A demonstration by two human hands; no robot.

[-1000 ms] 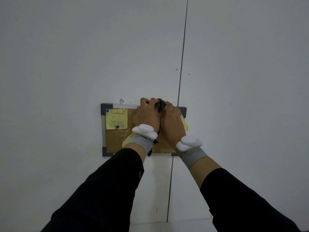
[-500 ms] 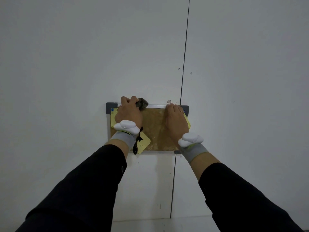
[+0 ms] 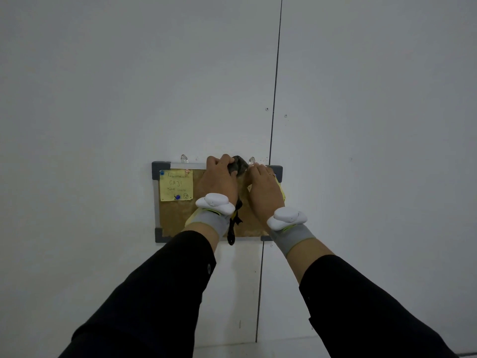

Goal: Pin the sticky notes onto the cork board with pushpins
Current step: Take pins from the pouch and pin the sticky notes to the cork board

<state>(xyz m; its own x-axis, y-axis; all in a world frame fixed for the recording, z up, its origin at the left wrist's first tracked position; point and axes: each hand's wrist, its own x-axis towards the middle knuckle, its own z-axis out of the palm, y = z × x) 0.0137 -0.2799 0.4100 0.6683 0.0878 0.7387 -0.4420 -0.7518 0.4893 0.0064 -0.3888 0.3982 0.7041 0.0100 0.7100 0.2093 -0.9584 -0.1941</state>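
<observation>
A small cork board point(image 3: 175, 218) with a grey frame hangs on the white wall. A yellow sticky note point(image 3: 176, 185) with writing is pinned at its top left by blue pushpins point(image 3: 177, 197). My left hand point(image 3: 219, 180) grips a small dark pouch point(image 3: 239, 165) at the board's top edge, a black cord dangling below the wrist. Under that wrist shows a corner of another yellow note point(image 3: 191, 218). My right hand point(image 3: 263, 189) lies over a further yellow note point(image 3: 282, 189) at the board's right side, fingers at its top; what they hold is hidden.
Two clear wall hooks point(image 3: 184, 158) sit above the board's top rail. A vertical panel seam point(image 3: 275, 99) runs down the wall just right of the board. White trackers on grey bands sit on both wrists.
My left hand with the dark pouch moved from the board's top left back to the middle, beside my right hand. The pinned note at the left is uncovered again.
</observation>
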